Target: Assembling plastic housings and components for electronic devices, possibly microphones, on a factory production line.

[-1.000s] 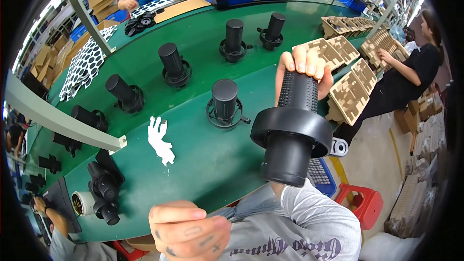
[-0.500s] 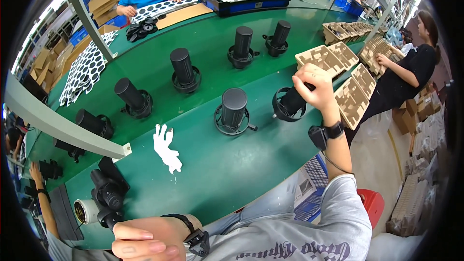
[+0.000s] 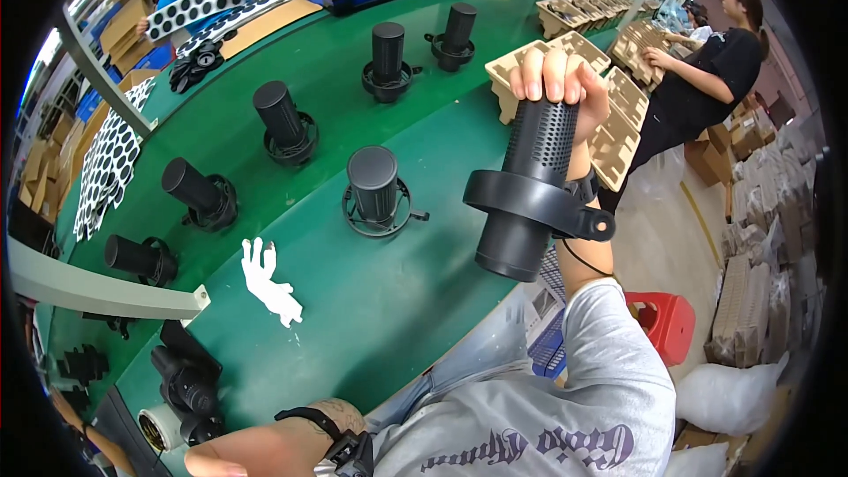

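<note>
My right hand (image 3: 564, 79) is wrapped round the top of a black microphone (image 3: 530, 185) with a perforated grille and a wide ring mount. It is raised above the bench's right side, its plain end pointing down toward me. On the bench to its left stands another black microphone (image 3: 373, 185) in a round ring mount. My left hand (image 3: 252, 452) is low at the lower edge, partly cut off; most of its fingers are hidden. Nearest to it are a black jointed device (image 3: 187, 380) and a whitish roll (image 3: 161, 428). A white glove (image 3: 268, 283) lies farther in.
Several microphones (image 3: 284, 115) stand in a row along the green surface. Moulded brown trays (image 3: 623, 110) are at the right, beside a co-worker in black (image 3: 711, 88). A grey metal post (image 3: 106, 287) crosses the left. A blue-shirted co-worker holds a dotted sheet (image 3: 194, 11).
My right hand has lifted the microphone off the bench and brought it closer. My left hand has dropped toward the lower edge. The view has shifted right. The blue-shirted co-worker has raised a dotted sheet.
</note>
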The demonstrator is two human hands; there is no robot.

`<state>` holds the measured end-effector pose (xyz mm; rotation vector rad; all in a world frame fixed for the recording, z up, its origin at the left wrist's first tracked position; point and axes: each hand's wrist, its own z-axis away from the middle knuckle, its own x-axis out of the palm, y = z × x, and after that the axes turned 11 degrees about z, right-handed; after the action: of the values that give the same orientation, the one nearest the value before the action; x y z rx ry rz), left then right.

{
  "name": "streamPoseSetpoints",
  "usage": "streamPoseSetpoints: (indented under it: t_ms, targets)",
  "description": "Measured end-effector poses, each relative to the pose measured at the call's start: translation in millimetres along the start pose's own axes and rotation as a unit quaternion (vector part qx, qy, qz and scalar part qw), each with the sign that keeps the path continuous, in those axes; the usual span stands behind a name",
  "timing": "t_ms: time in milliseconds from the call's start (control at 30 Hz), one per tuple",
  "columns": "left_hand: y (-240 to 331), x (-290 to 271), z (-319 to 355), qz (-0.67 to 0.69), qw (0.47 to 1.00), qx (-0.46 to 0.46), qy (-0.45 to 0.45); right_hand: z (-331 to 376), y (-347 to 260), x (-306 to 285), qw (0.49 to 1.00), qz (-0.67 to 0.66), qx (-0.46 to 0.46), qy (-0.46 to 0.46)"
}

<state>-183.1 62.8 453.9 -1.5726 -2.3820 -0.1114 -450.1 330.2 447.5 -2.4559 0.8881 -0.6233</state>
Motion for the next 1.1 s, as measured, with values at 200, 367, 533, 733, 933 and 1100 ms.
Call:
streamPoseSetpoints:
  t_ms: [200,367,533,733,933,1100]
  targets:
    - [2.0,-2.7,-2.7,0.025,0.999,0.010,0.020,-5.8,-2.2,5.2,0.996,-0.054,-0.033,-0.070]
    - [1.3,-4.5,-3.1,0.007,1.000,0.000,0.004,-11.5,-10.7,12.9,0.991,-0.060,-0.045,-0.114]
    - [1.2,-3.7,-5.0,0.032,0.999,-0.009,0.006,-25.5,-21.4,22.7,0.980,-0.068,-0.060,-0.175]
    - [-2.9,-18.4,-12.0,0.029,0.963,-0.215,-0.162,-66.9,-4.5,23.2,0.897,-0.118,-0.210,-0.371]
    - [-26.6,42.2,8.2,0.184,0.607,-0.663,-0.397,-55.9,-19.9,86.6,0.985,-0.027,-0.086,-0.150]
    - [-5.2,58.4,25.1,0.343,0.609,-0.673,-0.242,-73.6,0.0,121.3,0.977,-0.083,-0.066,-0.185]
